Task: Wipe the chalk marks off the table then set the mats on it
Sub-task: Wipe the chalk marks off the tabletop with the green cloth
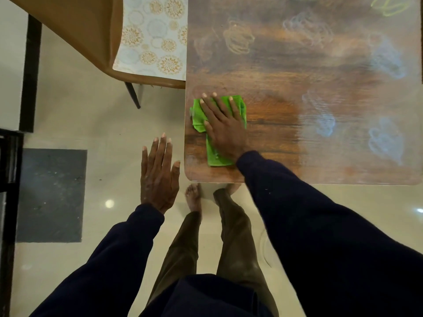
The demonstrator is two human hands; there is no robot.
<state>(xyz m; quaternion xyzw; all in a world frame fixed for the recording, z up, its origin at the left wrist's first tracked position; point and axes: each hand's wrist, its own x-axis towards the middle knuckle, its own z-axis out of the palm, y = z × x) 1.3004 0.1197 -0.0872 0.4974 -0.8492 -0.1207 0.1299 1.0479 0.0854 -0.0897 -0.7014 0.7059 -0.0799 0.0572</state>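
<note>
A patterned mat (153, 40) is parked on the seat of the brown chair (91, 30), which is tucked just beside the left edge of the wooden worktop (286, 88). At the near left corner a green cloth (196, 115) is pressed flat under the right hand (224, 126), fingers straight and spread. The left hand (159, 177) is held open and empty over the floor (91, 115), near the worktop edge. Bluish and yellowish chalk marks (386, 140) are smeared across the far and right parts.

Open brown wood-grain tabletop (286, 106) stretches right of and beyond the folded green cloth (198, 115). A tan padded chair (91, 30) stands just beside its left edge, with pale floor (91, 115) open nearer.
</note>
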